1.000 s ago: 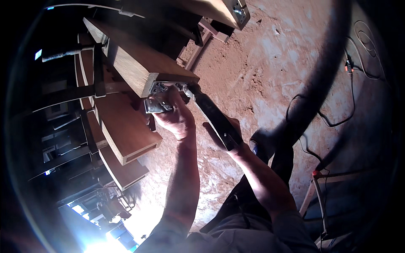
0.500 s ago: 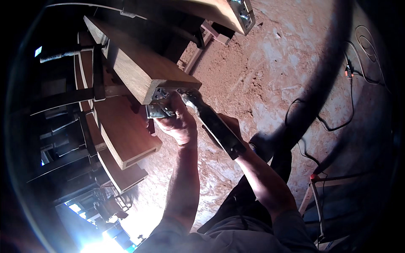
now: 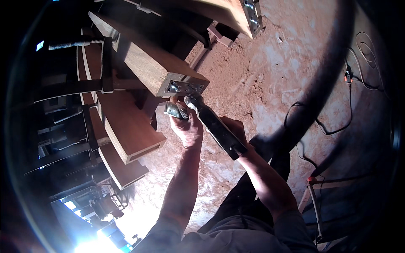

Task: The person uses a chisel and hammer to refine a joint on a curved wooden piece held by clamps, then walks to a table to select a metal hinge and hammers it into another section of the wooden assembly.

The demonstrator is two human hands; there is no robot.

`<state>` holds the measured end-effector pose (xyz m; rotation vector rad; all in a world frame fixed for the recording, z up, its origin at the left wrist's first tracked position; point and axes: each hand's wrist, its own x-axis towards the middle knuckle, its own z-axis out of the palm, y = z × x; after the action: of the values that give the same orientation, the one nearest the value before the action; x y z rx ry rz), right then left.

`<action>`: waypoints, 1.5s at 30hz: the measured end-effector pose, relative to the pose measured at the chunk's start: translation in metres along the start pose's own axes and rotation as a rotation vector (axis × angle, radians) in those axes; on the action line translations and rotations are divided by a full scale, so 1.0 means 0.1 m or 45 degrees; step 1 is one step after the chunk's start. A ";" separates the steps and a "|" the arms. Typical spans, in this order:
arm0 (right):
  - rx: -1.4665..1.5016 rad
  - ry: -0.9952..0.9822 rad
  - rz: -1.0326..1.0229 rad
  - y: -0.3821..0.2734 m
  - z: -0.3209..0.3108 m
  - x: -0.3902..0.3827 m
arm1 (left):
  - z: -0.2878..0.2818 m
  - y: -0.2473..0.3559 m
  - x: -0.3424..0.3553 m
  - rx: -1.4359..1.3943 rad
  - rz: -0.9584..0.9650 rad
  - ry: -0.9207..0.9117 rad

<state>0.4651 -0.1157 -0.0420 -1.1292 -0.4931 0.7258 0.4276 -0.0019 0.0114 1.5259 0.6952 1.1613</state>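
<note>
A thick wooden beam (image 3: 145, 63) slants down from the upper left. A metal plate with bolts (image 3: 184, 87) covers its end face. My left hand (image 3: 187, 126) is just under that end, closed on a small metal fitting (image 3: 175, 110). My right hand (image 3: 236, 128) grips a long dark ratchet wrench (image 3: 215, 124) by the handle. The wrench head (image 3: 192, 100) points up-left and sits just below the plate's bolts. Whether it touches a bolt is unclear.
More wooden boards (image 3: 128, 126) are stacked below the beam, with clamps and dark frames at the left. Another beam with a metal end plate (image 3: 251, 14) hangs at the top. Cables (image 3: 337, 126) lie on the reddish dirt floor. Bright glare fills the lower left.
Both hands and the wrench have risen a little toward the beam's end plate. The beam now sits lower and more central in view.
</note>
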 end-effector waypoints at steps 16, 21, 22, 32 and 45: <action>0.038 -0.129 -0.217 0.48 0.18 0.01 | -0.91 0.20 -0.72 0.444 -0.563 -0.035; -0.056 -0.050 -0.245 0.17 0.30 0.00 | -1.10 0.19 -0.84 0.553 -0.704 -0.034; -0.073 -0.048 -0.243 0.23 0.28 -0.06 | -1.14 0.18 -0.88 0.610 -0.721 -0.041; -0.228 -0.094 -0.369 0.39 0.21 -0.08 | -1.39 0.24 -1.12 0.876 -0.723 -0.265; -0.611 0.109 -0.424 0.07 0.18 -0.19 | -1.60 0.25 -1.32 0.955 -0.661 -0.411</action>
<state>0.4382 -0.1162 -0.0418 -1.4701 -0.7860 0.2696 0.2293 -0.0634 -0.0097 1.9120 1.2898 0.2410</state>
